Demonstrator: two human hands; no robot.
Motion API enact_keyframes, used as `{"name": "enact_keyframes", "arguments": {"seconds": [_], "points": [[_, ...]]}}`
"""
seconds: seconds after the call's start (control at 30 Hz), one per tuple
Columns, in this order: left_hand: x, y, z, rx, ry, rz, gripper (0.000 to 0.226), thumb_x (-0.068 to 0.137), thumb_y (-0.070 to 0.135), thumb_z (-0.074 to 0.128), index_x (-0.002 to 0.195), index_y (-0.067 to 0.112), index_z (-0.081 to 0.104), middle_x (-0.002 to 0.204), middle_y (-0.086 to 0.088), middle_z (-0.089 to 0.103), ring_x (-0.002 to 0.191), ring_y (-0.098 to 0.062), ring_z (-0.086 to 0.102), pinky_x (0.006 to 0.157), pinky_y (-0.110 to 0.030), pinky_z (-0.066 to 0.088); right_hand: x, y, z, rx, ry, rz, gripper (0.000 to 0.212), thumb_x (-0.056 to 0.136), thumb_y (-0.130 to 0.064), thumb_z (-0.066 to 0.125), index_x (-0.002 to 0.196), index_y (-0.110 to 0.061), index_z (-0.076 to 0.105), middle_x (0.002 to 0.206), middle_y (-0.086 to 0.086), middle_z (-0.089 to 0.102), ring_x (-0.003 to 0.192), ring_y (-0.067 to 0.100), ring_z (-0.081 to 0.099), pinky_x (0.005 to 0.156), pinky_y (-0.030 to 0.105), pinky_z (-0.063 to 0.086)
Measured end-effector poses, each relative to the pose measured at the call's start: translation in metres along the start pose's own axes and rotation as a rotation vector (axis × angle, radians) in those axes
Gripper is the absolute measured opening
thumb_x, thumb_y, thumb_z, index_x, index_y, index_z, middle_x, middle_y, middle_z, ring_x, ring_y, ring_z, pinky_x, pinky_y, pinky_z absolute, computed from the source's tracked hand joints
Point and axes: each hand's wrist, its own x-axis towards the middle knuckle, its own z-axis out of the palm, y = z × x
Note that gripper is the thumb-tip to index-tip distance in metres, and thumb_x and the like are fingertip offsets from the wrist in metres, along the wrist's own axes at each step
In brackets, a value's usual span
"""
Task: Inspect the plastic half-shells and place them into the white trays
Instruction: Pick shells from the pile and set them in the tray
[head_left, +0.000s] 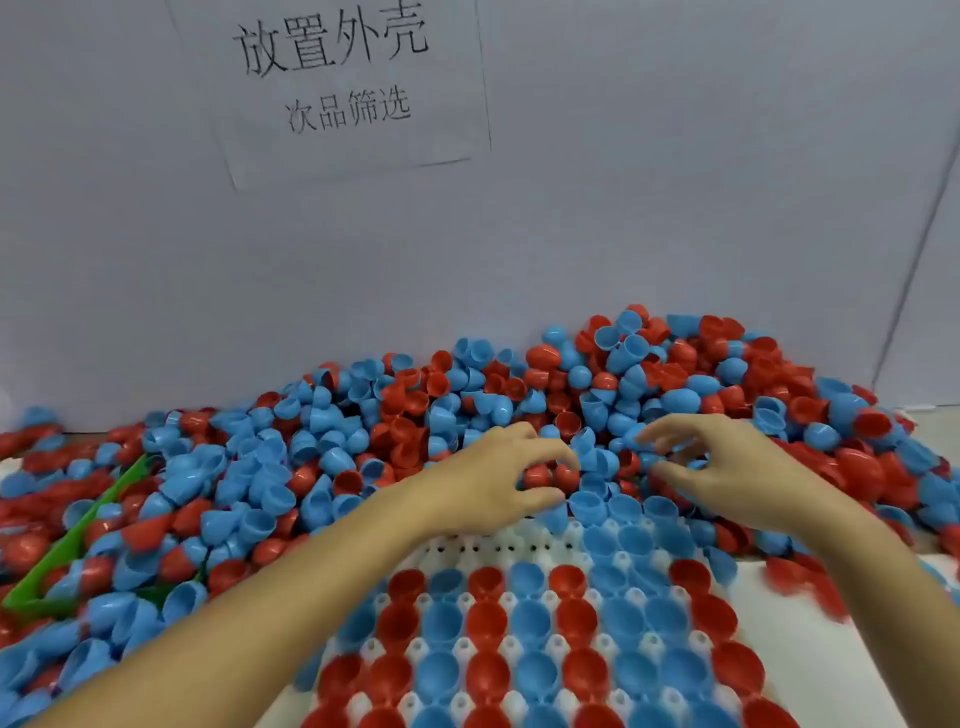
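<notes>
A big heap of red and blue plastic half-shells (467, 395) lies against the back wall. In front of it sits a white tray (498, 545) with rows of red and blue shells seated in its cups; its far row shows bare cups. My left hand (493, 478) reaches over the tray's far edge into the heap, fingers arched over two red shells (550, 475) without a plain grip. My right hand (727, 467) is beside it, with thumb and fingertips pinching a blue half-shell (683, 460) at the heap's near edge.
A green plastic bin (78, 545) lies half buried in shells at the left. A paper sign (343, 78) with printed characters hangs on the grey wall. A white surface (831, 649) lies right of the tray, with a few loose shells on it.
</notes>
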Motion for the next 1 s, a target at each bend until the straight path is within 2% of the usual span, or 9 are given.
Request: {"name": "enact_keyframes", "arguments": {"seconds": [0.07, 0.17, 0.23, 0.33, 0.53, 0.63, 0.77, 0.87, 1.0], "points": [[0.023, 0.010, 0.009, 0.067, -0.125, 0.047, 0.029, 0.099, 0.043, 0.056, 0.128, 0.044, 0.054, 0.112, 0.006, 0.049, 0.105, -0.013, 0.051, 0.096, -0.033, 0.044, 0.003, 0.006, -0.002, -0.088, -0.029, 0.032, 0.025, 0.091, -0.030, 0.069, 0.111, -0.044, 0.063, 0.113, -0.015, 0.061, 0.100, 0.001, 0.058, 0.082, 0.019, 0.048], [0.049, 0.023, 0.025, 0.115, -0.247, 0.064, 0.031, 0.103, 0.034, 0.053, 0.133, 0.033, 0.057, 0.116, 0.004, 0.053, 0.106, -0.016, 0.054, 0.092, -0.032, 0.045, 0.002, 0.013, -0.003, -0.145, -0.078, 0.044, 0.025, 0.088, -0.030, 0.072, 0.098, -0.049, 0.060, 0.113, -0.017, 0.059, 0.099, 0.000, 0.054, 0.082, 0.018, 0.044], [0.058, 0.024, 0.032, 0.091, -0.228, 0.060, 0.027, 0.104, 0.022, 0.051, 0.128, 0.023, 0.062, 0.118, -0.002, 0.061, 0.106, -0.018, 0.059, 0.094, -0.037, 0.049, 0.002, 0.016, -0.002, -0.161, -0.066, 0.045, 0.026, 0.089, -0.026, 0.072, 0.098, -0.048, 0.062, 0.114, -0.015, 0.059, 0.098, 0.001, 0.054, 0.078, 0.017, 0.042], [0.062, 0.019, 0.035, 0.033, -0.135, 0.032, 0.019, 0.102, 0.015, 0.054, 0.115, 0.021, 0.067, 0.105, -0.001, 0.067, 0.093, -0.015, 0.063, 0.090, -0.039, 0.054, 0.003, 0.016, -0.002, -0.152, -0.044, 0.062, 0.025, 0.091, -0.024, 0.070, 0.111, -0.038, 0.066, 0.116, -0.011, 0.061, 0.102, 0.004, 0.055, 0.080, 0.018, 0.042], [0.047, 0.009, 0.031, -0.168, -0.007, -0.052, 0.011, 0.095, 0.032, 0.066, 0.106, 0.030, 0.069, 0.103, 0.009, 0.070, 0.098, -0.005, 0.065, 0.092, -0.027, 0.052, -0.001, 0.006, -0.005, -0.082, -0.046, 0.039, 0.027, 0.093, -0.025, 0.068, 0.116, -0.037, 0.063, 0.114, -0.010, 0.060, 0.106, 0.009, 0.056, 0.087, 0.022, 0.044], [0.035, 0.010, 0.029, -0.166, 0.004, -0.055, 0.022, 0.093, 0.034, 0.070, 0.114, 0.030, 0.068, 0.117, 0.012, 0.069, 0.111, 0.001, 0.061, 0.099, -0.021, 0.047, -0.002, -0.001, -0.006, -0.072, -0.040, 0.021, 0.026, 0.093, -0.027, 0.067, 0.116, -0.038, 0.063, 0.112, -0.011, 0.060, 0.104, 0.008, 0.056, 0.086, 0.022, 0.043], [0.021, 0.013, 0.034, -0.070, 0.018, -0.052, 0.036, 0.086, 0.030, 0.078, 0.119, 0.029, 0.066, 0.124, 0.017, 0.061, 0.112, 0.007, 0.053, 0.091, -0.007, 0.039, -0.002, -0.013, -0.002, -0.050, -0.046, -0.019, 0.016, 0.093, -0.024, 0.068, 0.107, -0.031, 0.068, 0.101, -0.011, 0.067, 0.092, 0.004, 0.062, 0.077, 0.017, 0.048], [0.019, 0.020, 0.040, -0.015, 0.002, -0.046, 0.045, 0.084, 0.025, 0.080, 0.125, 0.026, 0.062, 0.129, 0.010, 0.060, 0.120, -0.001, 0.054, 0.102, -0.017, 0.043, -0.003, -0.022, 0.006, -0.068, -0.131, -0.028, 0.010, 0.090, -0.022, 0.071, 0.100, -0.027, 0.071, 0.090, -0.008, 0.068, 0.083, 0.009, 0.065, 0.075, 0.024, 0.055], [0.017, 0.025, 0.042, 0.014, 0.014, -0.036, 0.054, 0.086, 0.030, 0.077, 0.135, 0.026, 0.054, 0.138, 0.009, 0.055, 0.126, -0.004, 0.050, 0.107, -0.025, 0.043, -0.005, -0.025, 0.008, -0.052, -0.137, -0.003, 0.016, 0.088, -0.026, 0.074, 0.103, -0.027, 0.068, 0.094, -0.007, 0.064, 0.084, 0.010, 0.063, 0.080, 0.032, 0.057]]}}
